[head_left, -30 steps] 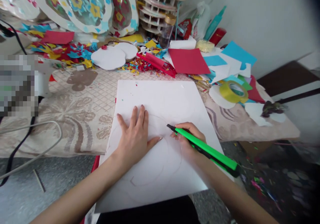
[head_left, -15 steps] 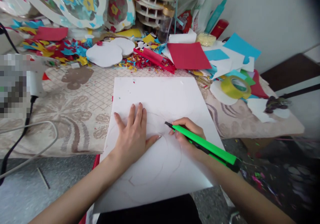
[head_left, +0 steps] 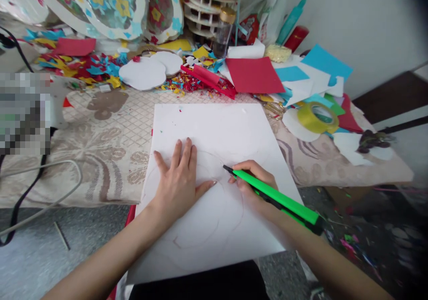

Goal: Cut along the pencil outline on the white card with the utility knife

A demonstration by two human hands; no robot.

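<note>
I take the white sheet as my landmark; its near edge hangs over the table edge toward me. On the near half of the sheet my left hand lies flat, palm down, fingers spread and holding nothing, with the thumb stretched out to the right. Just right of that thumb my right hand has its fingers curled tight around the green utility knife. The knife's black tip sticks out past my fingertips, up and to the left, and sits at the sheet's surface on a faint pencilled curve; whether it bites in I cannot tell. The green body runs back from my fingers, down and to the right, off the sheet's right edge.

Right of the sheet, on the cloth, lies a roll of yellow tape on a white disc. Beyond the sheet's far edge is a red square of paper, and left of that two white cut-outs among coloured scraps. Farthest back, patterned plates lean upright.
</note>
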